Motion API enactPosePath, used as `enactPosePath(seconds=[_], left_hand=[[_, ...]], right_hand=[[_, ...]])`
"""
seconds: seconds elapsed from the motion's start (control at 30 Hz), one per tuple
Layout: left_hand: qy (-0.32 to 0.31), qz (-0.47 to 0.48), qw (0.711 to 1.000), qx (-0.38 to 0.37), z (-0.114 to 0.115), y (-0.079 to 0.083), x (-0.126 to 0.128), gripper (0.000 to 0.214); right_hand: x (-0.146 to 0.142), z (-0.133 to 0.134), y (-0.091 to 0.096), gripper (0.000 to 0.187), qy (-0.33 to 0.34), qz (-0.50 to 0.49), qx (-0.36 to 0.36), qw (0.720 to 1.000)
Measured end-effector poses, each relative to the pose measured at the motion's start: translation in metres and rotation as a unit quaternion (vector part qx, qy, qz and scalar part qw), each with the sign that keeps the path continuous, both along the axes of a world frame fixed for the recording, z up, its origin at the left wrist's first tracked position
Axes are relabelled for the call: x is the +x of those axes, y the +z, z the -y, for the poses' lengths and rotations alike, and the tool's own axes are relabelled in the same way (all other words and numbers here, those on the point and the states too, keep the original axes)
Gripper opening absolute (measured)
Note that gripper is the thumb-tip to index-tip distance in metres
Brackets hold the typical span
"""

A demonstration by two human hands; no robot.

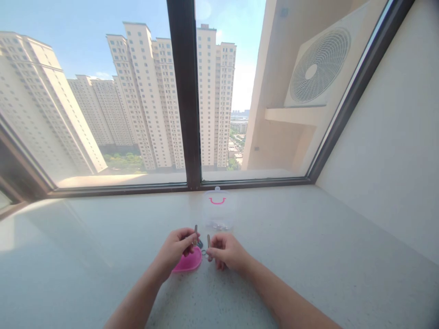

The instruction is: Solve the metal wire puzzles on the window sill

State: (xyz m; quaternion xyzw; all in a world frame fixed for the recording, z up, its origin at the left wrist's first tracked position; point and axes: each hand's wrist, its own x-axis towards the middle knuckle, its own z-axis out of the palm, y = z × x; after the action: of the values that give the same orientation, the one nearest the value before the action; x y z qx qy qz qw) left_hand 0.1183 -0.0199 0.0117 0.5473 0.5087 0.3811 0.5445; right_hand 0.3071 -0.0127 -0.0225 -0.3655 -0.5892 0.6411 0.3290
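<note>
While both forearms (298,297) extend over the sill (85,256) from its near side, a pink dish (188,263) lies partly hidden under the left hand (178,244), well in from the sill's side edges. The right hand (226,250) is closed, thumb and fingers pinching a slim strip (209,242) held nearly upright. The left hand is closed too, pinching a similar bar (195,229), also upright; both are too small to identify. Between the hands, near the dish's right rim, shows a ring (203,252). Just behind the left hand sits a dark piece (200,244); whether they touch, I cannot tell. Closer to the far edge is a clear container (219,213), its pink handle (217,202) toward that edge and metallic bits (219,226) at its near end. Along the far edge runs the dark window frame (130,190); along the right edge, a white wall (387,137). Beyond the glass are a fan unit (318,66) at right, pale towers (137,91) and blue sky (85,27).
</note>
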Motion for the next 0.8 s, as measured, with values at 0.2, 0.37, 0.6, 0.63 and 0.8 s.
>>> enactPosePath(seconds=[0.2,0.37,0.6,0.63,0.8], left_hand=[[-0.011,0.011,1.0,-0.006,0.003,0.0,0.003,0.033],[-0.014,0.024,1.0,0.0,0.003,-0.005,0.004,0.033],[0.029,0.002,0.998,0.056,0.005,-0.016,0.011,0.034],[0.033,0.002,0.998,0.057,0.006,-0.017,0.011,0.034],[0.041,0.009,0.998,0.051,0.007,-0.013,0.013,0.038]], right_hand=[[0.002,-0.001,0.0,0.03,0.008,0.006,0.004,1.0],[0.003,-0.001,0.002,0.03,0.028,0.026,0.01,0.999],[0.004,-0.002,0.003,0.025,0.031,0.039,0.023,0.998],[0.004,-0.002,0.003,0.024,0.03,0.041,0.025,0.998],[0.007,-0.003,0.006,0.018,0.028,0.039,0.033,0.998]])
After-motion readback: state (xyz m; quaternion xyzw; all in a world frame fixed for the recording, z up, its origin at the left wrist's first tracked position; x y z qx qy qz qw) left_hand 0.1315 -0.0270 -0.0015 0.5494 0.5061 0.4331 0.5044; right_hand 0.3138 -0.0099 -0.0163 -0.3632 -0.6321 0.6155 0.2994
